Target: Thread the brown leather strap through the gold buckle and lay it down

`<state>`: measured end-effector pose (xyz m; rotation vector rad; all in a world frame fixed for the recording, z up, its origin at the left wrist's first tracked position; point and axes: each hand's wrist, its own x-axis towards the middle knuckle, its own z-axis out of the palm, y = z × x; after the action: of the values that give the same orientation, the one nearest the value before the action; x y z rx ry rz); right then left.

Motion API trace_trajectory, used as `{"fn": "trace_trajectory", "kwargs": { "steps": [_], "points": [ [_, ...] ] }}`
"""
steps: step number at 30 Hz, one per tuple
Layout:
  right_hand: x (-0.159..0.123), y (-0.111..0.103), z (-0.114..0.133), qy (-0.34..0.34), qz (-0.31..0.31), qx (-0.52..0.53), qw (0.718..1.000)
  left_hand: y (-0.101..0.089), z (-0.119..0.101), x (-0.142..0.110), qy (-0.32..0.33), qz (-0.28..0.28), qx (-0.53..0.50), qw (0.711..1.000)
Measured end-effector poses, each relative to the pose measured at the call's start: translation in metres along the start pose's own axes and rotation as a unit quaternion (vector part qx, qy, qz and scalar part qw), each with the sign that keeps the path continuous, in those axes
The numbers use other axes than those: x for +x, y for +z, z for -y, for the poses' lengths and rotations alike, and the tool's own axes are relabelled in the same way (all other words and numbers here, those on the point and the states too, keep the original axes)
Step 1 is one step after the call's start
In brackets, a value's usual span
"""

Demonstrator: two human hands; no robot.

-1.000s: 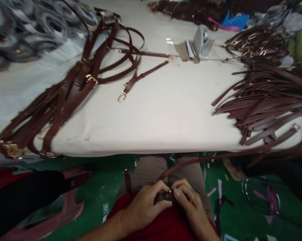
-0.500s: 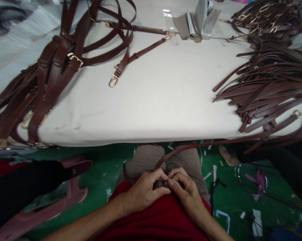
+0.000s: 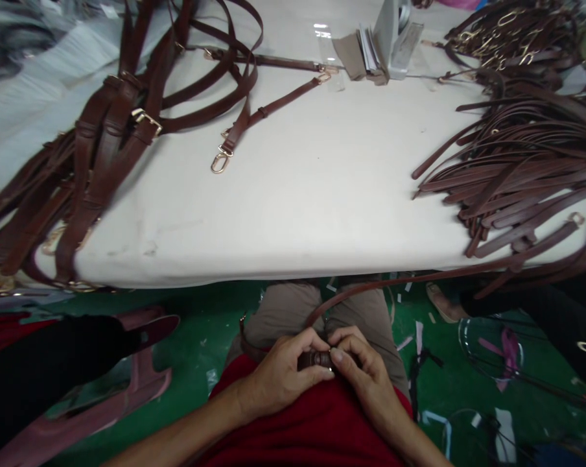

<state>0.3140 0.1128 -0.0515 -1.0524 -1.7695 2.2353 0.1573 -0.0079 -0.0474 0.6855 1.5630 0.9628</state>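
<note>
Over my lap, both hands pinch one dark brown leather strap (image 3: 317, 359). My left hand (image 3: 293, 363) grips it with the thumb below and the fingers above. At the other side my right hand (image 3: 358, 360) closes thumb and forefinger on it, where a small metal glint shows; the piece of hardware is mostly hidden. From my hands a long stretch of strap runs up over my knees and rightward along the table edge. Another bit with a small metal end (image 3: 243, 319) curls out left of my left hand.
The white table (image 3: 293, 194) bears a heap of buckled brown straps (image 3: 98, 143) at left and many loose strap ends (image 3: 526, 175) at right. A strap with a gold clasp (image 3: 220, 162) lies between. Beyond are a grey device (image 3: 395, 39) and cards. A pink stool (image 3: 142, 370) stands left; other people's legs flank me.
My hands stay close together on the strap with only slight finger shifts; a little more metal shows by my right thumb. The view has moved slightly.
</note>
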Motion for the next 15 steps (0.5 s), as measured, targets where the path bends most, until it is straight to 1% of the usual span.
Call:
{"fn": "trace_trajectory", "kwargs": {
  "steps": [2, 4, 8, 10, 13, 15],
  "points": [
    [0.0, -0.005, 0.001, 0.019, 0.003, 0.006, 1.0, 0.0, 0.001, -0.001, -0.005, -0.01, 0.003, 1.0],
    [0.001, -0.006, 0.0, 0.022, 0.01, 0.009, 1.0, 0.001, 0.001, -0.001, -0.01, -0.012, 0.0, 1.0],
    [0.007, 0.001, -0.004, -0.005, 0.028, 0.013, 1.0, 0.001, -0.004, 0.002, -0.005, 0.002, -0.032, 0.999],
    [0.01, 0.003, -0.008, -0.015, 0.038, 0.001, 0.999, 0.001, -0.004, 0.002, -0.009, -0.006, -0.046, 0.999],
    [0.017, 0.0, -0.02, -0.021, 0.088, -0.002, 0.996, 0.004, 0.01, 0.003, -0.022, -0.013, -0.063, 0.998],
    [0.027, -0.004, -0.029, 0.005, 0.107, 0.051, 0.993, 0.003, 0.028, 0.008, -0.008, 0.006, -0.066, 0.998]
  ]
}}
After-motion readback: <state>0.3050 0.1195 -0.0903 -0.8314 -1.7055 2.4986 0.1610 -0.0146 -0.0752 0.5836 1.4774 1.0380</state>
